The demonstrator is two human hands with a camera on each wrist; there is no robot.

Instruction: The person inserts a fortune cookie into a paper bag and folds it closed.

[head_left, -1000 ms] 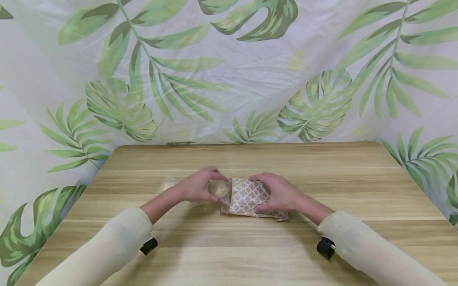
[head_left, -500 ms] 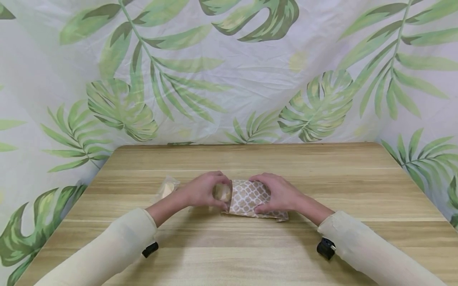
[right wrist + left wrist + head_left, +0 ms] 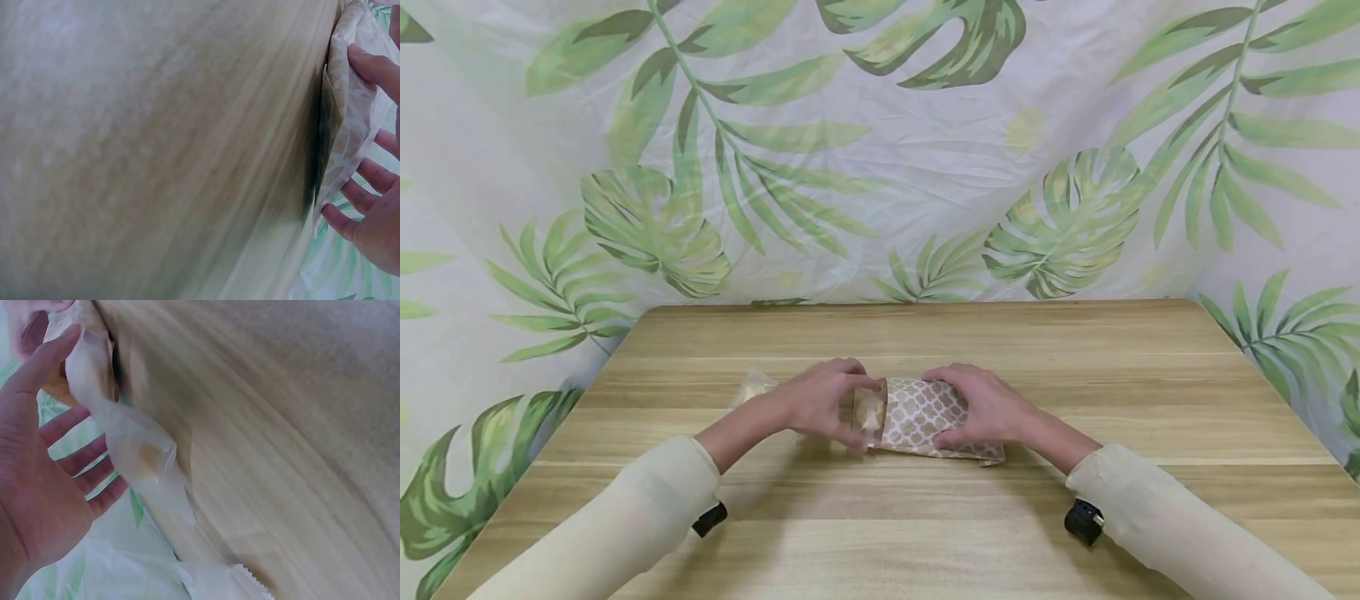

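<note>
A tan paper bag [image 3: 917, 412] with a white lattice pattern lies on its side mid-table, its mouth facing left. My right hand [image 3: 988, 404] grips its right part, thumb on the near edge and fingers on the far edge. At the mouth is a clear plastic packet [image 3: 869, 412] with pale tan contents, its right end at the bag's opening. My left hand [image 3: 816, 402] spans this packet, thumb on the near side and fingertips at the far side. In the left wrist view, the translucent wrapper [image 3: 140, 450] trails past the fingers.
Another clear packet [image 3: 752, 387] with pale contents lies farther left, partly behind the left forearm. The wooden table [image 3: 925, 533] reaches a leaf-print cloth [image 3: 925, 167] at the back. A black wrist device [image 3: 1084, 522] hangs below the right sleeve.
The left hand first shifts right against the bag mouth, then eases slightly back left. More of the packet shows between its thumb and fingers. The right hand and bag stay nearly still.
</note>
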